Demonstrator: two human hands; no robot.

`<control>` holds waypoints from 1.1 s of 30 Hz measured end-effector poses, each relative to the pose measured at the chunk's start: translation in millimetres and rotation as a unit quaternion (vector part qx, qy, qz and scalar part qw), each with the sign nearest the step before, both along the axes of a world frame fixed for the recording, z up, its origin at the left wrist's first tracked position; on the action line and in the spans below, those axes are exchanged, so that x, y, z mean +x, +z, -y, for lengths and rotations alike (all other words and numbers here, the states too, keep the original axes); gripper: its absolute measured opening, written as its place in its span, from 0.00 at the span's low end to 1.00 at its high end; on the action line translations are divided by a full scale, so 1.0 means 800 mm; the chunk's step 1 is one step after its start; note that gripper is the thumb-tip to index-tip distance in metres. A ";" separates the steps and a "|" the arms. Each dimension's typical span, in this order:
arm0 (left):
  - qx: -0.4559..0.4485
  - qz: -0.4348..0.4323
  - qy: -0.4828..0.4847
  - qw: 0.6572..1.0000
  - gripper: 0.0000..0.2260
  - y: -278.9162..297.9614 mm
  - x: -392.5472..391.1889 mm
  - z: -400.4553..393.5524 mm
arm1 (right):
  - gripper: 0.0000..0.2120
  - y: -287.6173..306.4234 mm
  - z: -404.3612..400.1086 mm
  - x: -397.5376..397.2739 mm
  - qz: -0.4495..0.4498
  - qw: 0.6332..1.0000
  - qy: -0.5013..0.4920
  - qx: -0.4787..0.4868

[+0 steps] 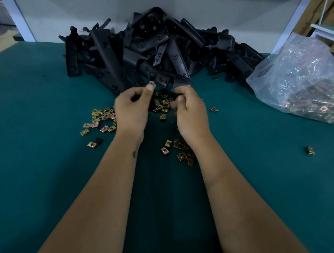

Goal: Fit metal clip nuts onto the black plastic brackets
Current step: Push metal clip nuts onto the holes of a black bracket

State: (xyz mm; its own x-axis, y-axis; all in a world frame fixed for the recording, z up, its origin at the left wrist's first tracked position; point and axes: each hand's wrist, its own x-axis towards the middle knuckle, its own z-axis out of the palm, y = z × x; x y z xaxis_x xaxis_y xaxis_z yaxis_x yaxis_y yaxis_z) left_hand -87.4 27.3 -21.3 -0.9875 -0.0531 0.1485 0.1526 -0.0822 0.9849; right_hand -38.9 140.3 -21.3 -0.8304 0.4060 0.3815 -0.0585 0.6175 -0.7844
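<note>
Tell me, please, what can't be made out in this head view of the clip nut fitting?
- Clip nut pinched by the left hand: too small to show its opening.
- Bracket in the right hand: the gripped end is hidden by fingers.
- Plastic bag: cut off by the right edge, contents blurred.

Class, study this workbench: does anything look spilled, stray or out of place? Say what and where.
Clip nuts lie scattered loose over the green mat instead of in the plastic bag. One stray nut sits alone far to the right. The black brackets are heaped untidily at the back.
</note>
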 end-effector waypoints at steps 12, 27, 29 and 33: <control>-0.067 -0.006 0.001 0.998 0.11 -0.002 -0.004 0.010 | 0.11 -0.001 -0.002 0.000 0.130 0.945 0.052 0.294; 0.133 0.064 0.004 0.989 0.08 0.000 -0.007 0.010 | 0.21 -0.007 -0.003 -0.003 0.170 0.935 0.016 0.311; 0.140 0.067 -0.007 0.988 0.08 -0.001 -0.007 0.009 | 0.19 -0.007 -0.003 -0.003 0.163 0.935 0.009 0.316; 0.145 0.072 -0.022 0.987 0.08 -0.001 -0.007 0.009 | 0.09 -0.005 -0.002 -0.002 0.136 0.943 0.008 0.303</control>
